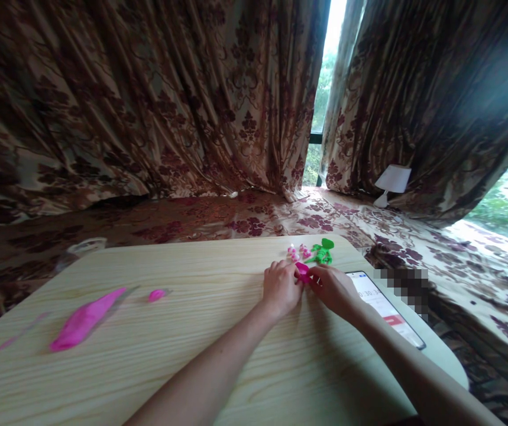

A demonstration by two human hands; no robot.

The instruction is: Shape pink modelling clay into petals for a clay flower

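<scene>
A small magenta piece of modelling clay [302, 271] is pinched between my two hands, low over the right part of the table. My left hand [281, 286] is closed on its left side, fingers curled. From the right, the fingertips of my right hand [331, 286] grip it too. Just beyond lie little pink-and-white clay pieces [298, 252] and a green clay shape [323, 252] with a rounded leaf-like end. On the left of the table rest a long pink clay lump [87, 319] and a small pink clay ball [157, 294].
The pale wooden table [183, 266] has rounded corners. A phone [389, 310] with a lit timer screen lies by my right forearm. Behind are a cloth-covered ledge, a small white lamp [393, 180] and patterned curtains [236, 106]. A thin pink smear [23, 331] marks the far left.
</scene>
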